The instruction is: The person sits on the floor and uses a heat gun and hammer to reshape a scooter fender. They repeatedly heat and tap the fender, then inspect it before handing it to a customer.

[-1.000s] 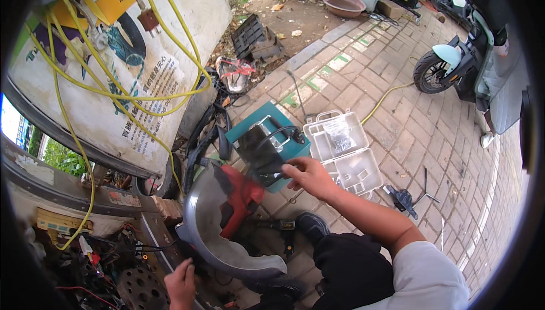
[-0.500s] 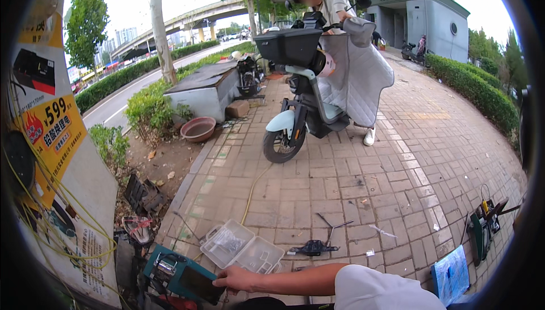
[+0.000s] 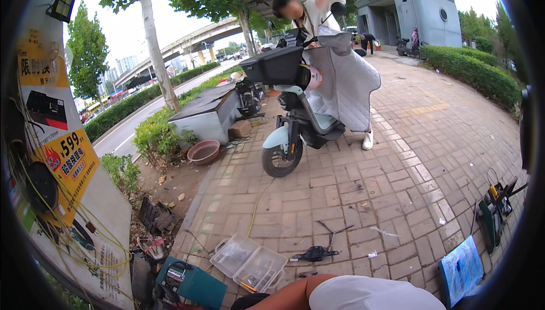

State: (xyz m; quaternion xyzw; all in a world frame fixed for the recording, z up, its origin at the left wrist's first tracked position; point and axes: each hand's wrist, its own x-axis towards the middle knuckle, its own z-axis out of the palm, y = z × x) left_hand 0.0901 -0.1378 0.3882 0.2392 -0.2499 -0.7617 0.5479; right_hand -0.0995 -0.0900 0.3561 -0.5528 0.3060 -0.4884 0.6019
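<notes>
Neither of my hands is in view. My bare right forearm (image 3: 292, 297) comes out of a white sleeve and runs left along the lower edge, with the hand cut off below. Nearest to it are a teal box (image 3: 198, 284) with a metal part at its left end, and a clear plastic case (image 3: 241, 259) lying spread on the paving. Small clear packets lie in one half of the case, and something orange shows at its near edge. A dark tool (image 3: 315, 253) and a three-armed wrench (image 3: 333, 232) are on the bricks beyond my arm.
Ahead, a person (image 3: 309, 18) stands behind an electric scooter (image 3: 292, 114) with a grey quilted cover (image 3: 343, 91). A poster-covered panel (image 3: 93, 196) hung with yellow cable is at left. A blue plastic-wrapped item (image 3: 461, 270) and a green tool case (image 3: 491, 225) are at right.
My right hand has left the teal box and dropped out of the lower edge. The box's dark area by the hand now shows as teal surface. The view has shifted slightly.
</notes>
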